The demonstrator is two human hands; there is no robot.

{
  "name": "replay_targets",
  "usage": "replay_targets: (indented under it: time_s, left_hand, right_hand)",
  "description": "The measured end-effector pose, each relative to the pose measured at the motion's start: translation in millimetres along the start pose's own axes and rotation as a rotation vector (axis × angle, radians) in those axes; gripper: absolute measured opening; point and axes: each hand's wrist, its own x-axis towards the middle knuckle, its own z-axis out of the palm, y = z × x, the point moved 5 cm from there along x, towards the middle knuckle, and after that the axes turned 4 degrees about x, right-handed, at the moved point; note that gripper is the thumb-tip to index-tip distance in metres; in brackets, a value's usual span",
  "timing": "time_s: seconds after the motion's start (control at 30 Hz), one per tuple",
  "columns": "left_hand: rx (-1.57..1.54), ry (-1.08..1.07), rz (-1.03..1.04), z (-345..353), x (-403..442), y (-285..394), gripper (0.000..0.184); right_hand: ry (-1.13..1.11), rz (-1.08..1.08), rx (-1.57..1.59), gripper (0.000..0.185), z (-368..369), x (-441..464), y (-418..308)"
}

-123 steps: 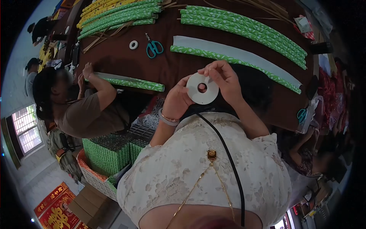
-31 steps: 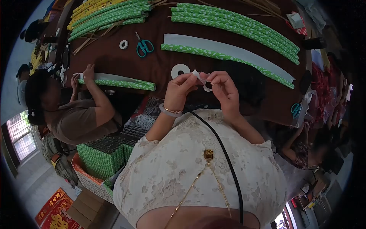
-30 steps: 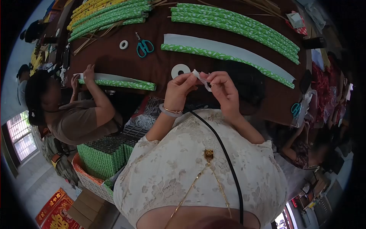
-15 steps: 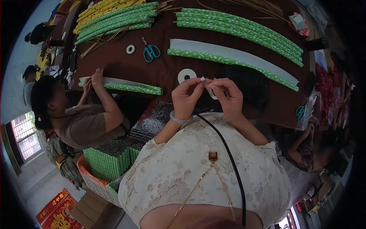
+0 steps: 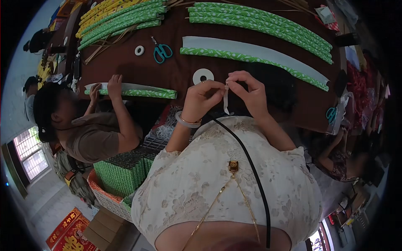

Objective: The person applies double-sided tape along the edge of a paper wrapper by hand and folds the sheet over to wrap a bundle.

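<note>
A short strip of white tape hangs down between my two hands, over the near edge of the table. My left hand is closed, pinching at the strip's upper end with thumb and forefinger. My right hand pinches at the same place, its fingertips nearly touching the left ones. Just behind my left hand lies a roll of white tape. Farther back, a partly rolled sheet of green patterned paper shows its white inner side.
Green paper rolls and yellow ones lie along the back. Teal scissors and a smaller tape roll rest mid-table. At left, a co-worker handles another green sheet. A basket of green rolls stands below.
My hands have drawn closer together, and the white strip now dangles straight down between them. The co-worker's hands have shifted along their sheet. The whole view has moved slightly.
</note>
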Motion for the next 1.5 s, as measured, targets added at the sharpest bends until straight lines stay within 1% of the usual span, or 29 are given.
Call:
replay_targets:
  time_s: [0.07, 0.1, 0.17, 0.2, 0.27, 0.3, 0.37, 0.4, 0.47, 0.5, 0.57, 0.7, 0.77, 0.8, 0.87, 0.9, 0.97, 1.0, 1.07, 1.1, 1.17, 1.2, 1.27, 1.4, 1.47, 1.5]
  left_hand:
    - [-0.323, -0.011, -0.103, -1.3, -0.4, -6.8, 0.013]
    - [-0.322, -0.012, -0.104, -2.4, -0.1, -8.7, 0.013]
    - [-0.404, -0.016, -0.065, -4.3, 0.1, -10.7, 0.013]
    - [-0.402, -0.017, -0.065, -3.5, -0.3, -11.0, 0.013]
    - [-0.629, 0.059, -0.086, -2.9, -1.3, -12.6, 0.013]
    - [-0.628, 0.060, -0.087, -1.6, -1.2, -12.3, 0.013]
    - [-0.395, 0.108, -0.093, -1.9, -1.1, -11.8, 0.015]
    - [-0.395, 0.110, -0.093, -0.7, -1.0, -11.3, 0.015]
    - [-0.382, 0.124, -0.066, 0.8, -2.3, -8.8, 0.017]
    - [-0.382, 0.124, -0.066, 1.4, -2.5, -7.2, 0.017]
    - [-0.376, 0.125, 0.002, 0.7, -2.3, 1.1, 0.016]
    - [-0.447, 0.106, 0.002, -0.7, -6.6, 5.3, 0.016]
    - [-0.452, 0.027, -0.170, 1.2, -10.3, -6.7, 0.016]
    - [-0.451, 0.026, -0.168, 1.0, -9.9, -6.0, 0.016]
    - [-0.388, 0.013, -0.091, 0.2, -8.1, 0.3, 0.018]
    - [-0.387, 0.012, -0.089, 0.9, -6.8, 1.5, 0.018]
    - [-0.508, -0.015, -0.079, 4.2, -3.8, 3.9, 0.018]
    - [-0.508, -0.017, -0.077, 3.5, -2.7, 2.5, 0.018]
    - [-0.440, -0.069, 0.030, 2.0, -1.0, 1.2, 0.015]
    - [-0.439, -0.071, 0.031, 0.6, -0.6, -1.9, 0.015]
    - [-0.501, -0.119, -0.083, 2.1, -1.5, -13.2, 0.014]
    - [-0.500, -0.118, -0.082, 2.2, -1.9, -15.7, 0.014]
    - [-0.683, -0.148, -0.193, 6.6, -3.7, -23.9, 0.014]
    - [-0.730, -0.099, -0.172, 7.7, -4.6, -28.7, 0.013]
    - [-0.738, -0.058, -0.244, 7.6, -7.3, -30.1, 0.015]
    - [-0.738, -0.058, -0.244, 8.0, -7.9, -28.9, 0.015]
  right_hand:
    - [-0.037, 0.281, 0.308, 0.011, 4.5, -0.8, 12.2]
    - [-0.036, 0.281, 0.310, 0.011, 4.9, -0.6, 13.6]
    - [-0.092, 0.033, 0.162, 0.012, 7.1, 0.8, 5.2]
    - [-0.090, 0.032, 0.164, 0.012, 7.6, 1.5, 3.7]
    - [-0.074, -0.147, 0.011, 0.015, 7.6, 2.8, -9.3]
    - [-0.075, -0.146, 0.012, 0.015, 7.0, 2.7, -8.9]
    - [-0.051, -0.180, -0.120, 0.018, 3.8, 2.5, -9.5]
    - [-0.053, -0.180, -0.120, 0.018, 3.6, 3.0, -9.3]
    - [-0.030, -0.280, -0.317, 0.021, 3.6, 2.3, -13.9]
    - [-0.030, -0.279, -0.317, 0.021, 3.4, 2.9, -14.1]
    - [-0.012, -0.323, -0.371, 0.023, 3.0, 3.7, -16.8]
    - [0.006, -0.312, -0.401, 0.022, 4.5, 0.8, -16.4]
    - [0.030, -0.323, -0.399, 0.020, 5.9, 0.1, -18.5]
    - [0.031, -0.324, -0.399, 0.020, 7.0, -0.4, -18.5]
    - [0.094, -0.253, -0.270, 0.021, 4.9, -0.9, -15.2]
    - [0.095, -0.255, -0.271, 0.021, 5.5, -0.5, -18.6]
    - [0.102, -0.080, -0.027, 0.022, 3.7, 2.5, -18.0]
    - [0.103, -0.082, -0.028, 0.022, 2.2, 2.3, -17.1]
    - [-0.001, -0.055, -0.038, 0.020, 2.9, 1.1, -10.7]
    - [0.001, -0.057, -0.038, 0.020, 2.3, 0.3, -8.7]
    - [-0.021, 0.015, 0.068, 0.020, 3.5, -0.9, -2.1]
    - [-0.022, 0.014, 0.068, 0.020, 4.2, -0.8, -2.7]
    - [-0.038, 0.018, 0.094, 0.019, 7.2, -1.4, -4.4]
    - [0.008, 0.035, 0.101, 0.018, 6.4, -1.0, -4.6]
    - [-0.066, 0.064, 0.080, 0.019, 8.8, -1.6, -4.2]
    - [-0.066, 0.064, 0.080, 0.019, 9.9, -2.4, -3.4]
